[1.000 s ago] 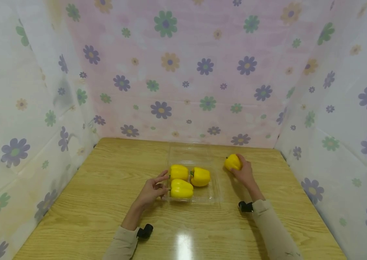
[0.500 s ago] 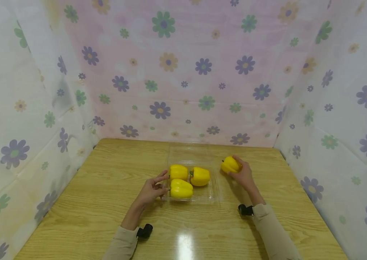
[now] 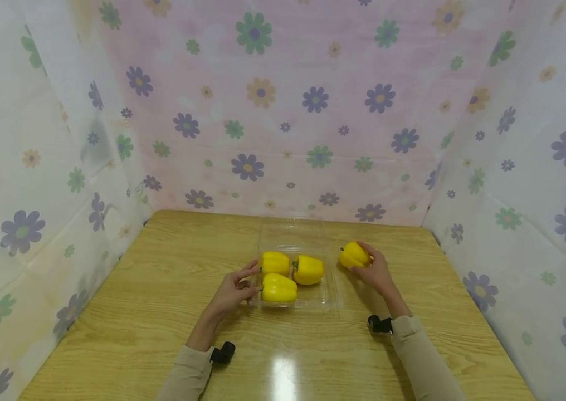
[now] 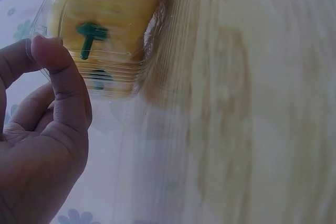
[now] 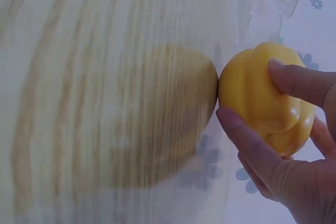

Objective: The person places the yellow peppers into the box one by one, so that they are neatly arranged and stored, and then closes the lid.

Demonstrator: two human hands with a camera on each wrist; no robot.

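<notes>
My right hand (image 3: 374, 273) grips a yellow bell pepper (image 3: 354, 255) right of the clear plastic container. In the right wrist view, thumb and fingers wrap the pepper (image 5: 260, 90), which appears to rest on the table. My left hand (image 3: 233, 291) pinches the left rim of the container (image 3: 330, 292) between thumb and a finger, as the left wrist view shows at the container wall (image 4: 113, 66). Three yellow bell peppers lie inside: one at back left (image 3: 275, 263), one at front left (image 3: 279, 288), one on the right (image 3: 308, 270). Their green stems point left.
The container's clear lid (image 3: 290, 231) lies folded back behind it. A wooden table (image 3: 172, 250) bears everything, with flowered cloth (image 3: 288, 139) behind it and on both sides. Black wrist cameras (image 3: 224, 352) sit at both sleeves.
My right hand has moved slightly left with its pepper, closer to the container, and the pepper has tilted a little. The left hand keeps its place at the rim.
</notes>
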